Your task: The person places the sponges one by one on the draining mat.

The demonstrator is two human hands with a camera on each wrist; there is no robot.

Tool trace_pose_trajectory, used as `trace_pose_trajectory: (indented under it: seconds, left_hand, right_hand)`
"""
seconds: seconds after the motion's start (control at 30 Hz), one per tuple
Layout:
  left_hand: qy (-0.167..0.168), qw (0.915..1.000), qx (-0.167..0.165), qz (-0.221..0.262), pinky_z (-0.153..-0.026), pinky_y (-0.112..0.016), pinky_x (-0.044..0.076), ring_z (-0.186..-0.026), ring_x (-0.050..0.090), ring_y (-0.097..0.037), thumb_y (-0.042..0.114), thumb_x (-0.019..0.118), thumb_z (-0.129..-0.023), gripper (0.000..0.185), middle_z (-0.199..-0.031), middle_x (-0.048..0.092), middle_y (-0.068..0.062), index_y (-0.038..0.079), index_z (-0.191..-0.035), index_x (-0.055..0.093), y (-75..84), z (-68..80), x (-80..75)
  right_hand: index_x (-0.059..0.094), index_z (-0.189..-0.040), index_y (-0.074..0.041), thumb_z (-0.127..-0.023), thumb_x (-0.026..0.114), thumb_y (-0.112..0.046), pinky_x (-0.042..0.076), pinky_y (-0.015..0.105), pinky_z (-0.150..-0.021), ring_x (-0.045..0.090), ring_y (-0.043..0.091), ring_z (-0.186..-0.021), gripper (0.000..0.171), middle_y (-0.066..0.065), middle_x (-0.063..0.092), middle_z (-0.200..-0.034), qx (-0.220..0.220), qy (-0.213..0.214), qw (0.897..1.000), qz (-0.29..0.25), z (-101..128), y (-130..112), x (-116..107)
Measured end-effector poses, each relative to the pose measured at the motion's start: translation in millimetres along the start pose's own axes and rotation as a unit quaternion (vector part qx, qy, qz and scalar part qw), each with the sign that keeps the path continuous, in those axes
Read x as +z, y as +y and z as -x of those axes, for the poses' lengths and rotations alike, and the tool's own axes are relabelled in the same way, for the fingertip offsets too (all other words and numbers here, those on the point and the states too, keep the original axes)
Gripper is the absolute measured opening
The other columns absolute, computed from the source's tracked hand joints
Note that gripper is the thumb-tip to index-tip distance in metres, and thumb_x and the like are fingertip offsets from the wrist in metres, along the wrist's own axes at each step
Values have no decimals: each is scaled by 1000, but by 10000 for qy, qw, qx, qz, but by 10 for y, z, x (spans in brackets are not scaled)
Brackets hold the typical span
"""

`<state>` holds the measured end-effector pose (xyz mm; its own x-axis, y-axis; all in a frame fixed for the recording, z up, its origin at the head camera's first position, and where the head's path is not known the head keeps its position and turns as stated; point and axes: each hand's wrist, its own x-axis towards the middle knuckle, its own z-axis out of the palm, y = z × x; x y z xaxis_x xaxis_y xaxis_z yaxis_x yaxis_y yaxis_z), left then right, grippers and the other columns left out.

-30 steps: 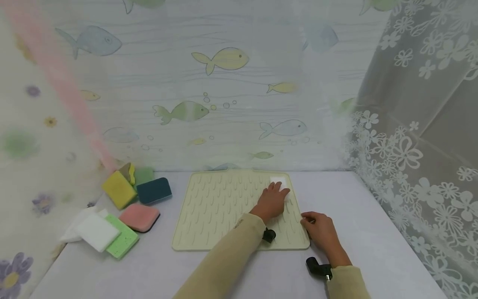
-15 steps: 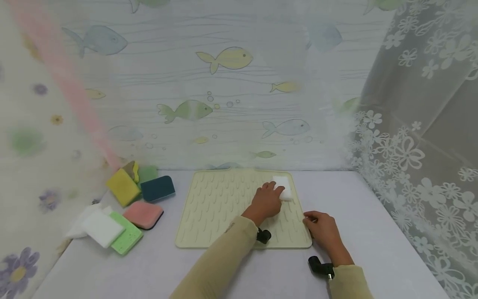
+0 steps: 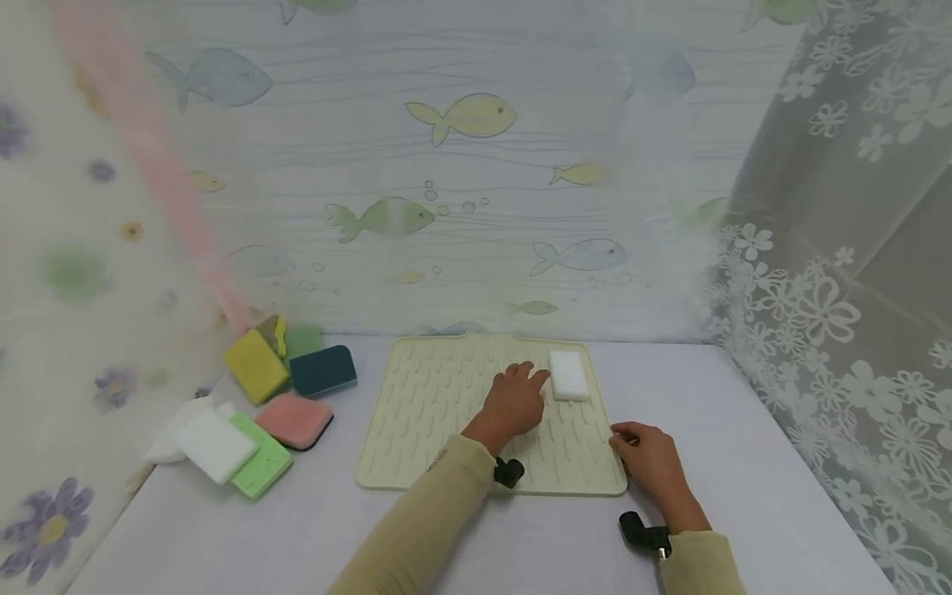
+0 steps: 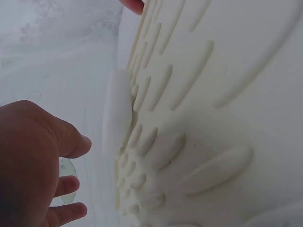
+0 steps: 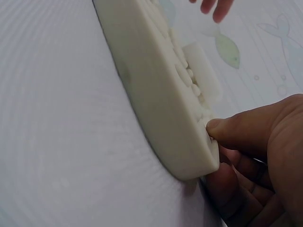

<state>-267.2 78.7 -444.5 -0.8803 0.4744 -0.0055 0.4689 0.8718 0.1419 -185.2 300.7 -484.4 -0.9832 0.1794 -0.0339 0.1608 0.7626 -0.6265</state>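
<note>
A cream ribbed mat point(image 3: 439, 413) lies flat in the middle of the table. A white sponge point(image 3: 569, 374) rests on its far right corner. My left hand point(image 3: 515, 398) lies on the mat just left of the sponge, fingers relaxed and apart from it. In the left wrist view the left hand point(image 4: 42, 165) hovers beside the white sponge point(image 4: 117, 111) with a gap between them. My right hand point(image 3: 644, 457) is at the mat's near right corner. In the right wrist view its thumb point(image 5: 241, 132) presses on top of the mat point(image 5: 151, 104), with fingers curled at the edge below.
Several sponges lie at the left: yellow point(image 3: 255, 366), dark teal point(image 3: 323, 369), pink point(image 3: 294, 420), green point(image 3: 262, 467) and white point(image 3: 216, 446). A fish-patterned sheet point(image 3: 461, 207) closes the back. A flowered lace curtain point(image 3: 840, 289) hangs along the right side of the table point(image 3: 744, 430).
My left hand has drawn back to the left off the white sponge, which stays on the mat's far right corner. The right hand keeps its hold on the mat's corner.
</note>
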Motion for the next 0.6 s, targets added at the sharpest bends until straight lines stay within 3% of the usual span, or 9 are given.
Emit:
trace_pose_trajectory:
  seconds: [0.6]
  left_hand:
    - [384, 9991, -66, -171, -103, -49, 42, -136, 41, -31, 27, 46, -102, 42, -148, 41, -9, 20, -143, 44, -446, 261, -86]
  right_hand:
    - [66, -120, -1, -91, 63, -19, 46, 26, -58, 59, 17, -76, 34, 12, 69, -99, 9, 20, 10000, -21, -16, 19, 41]
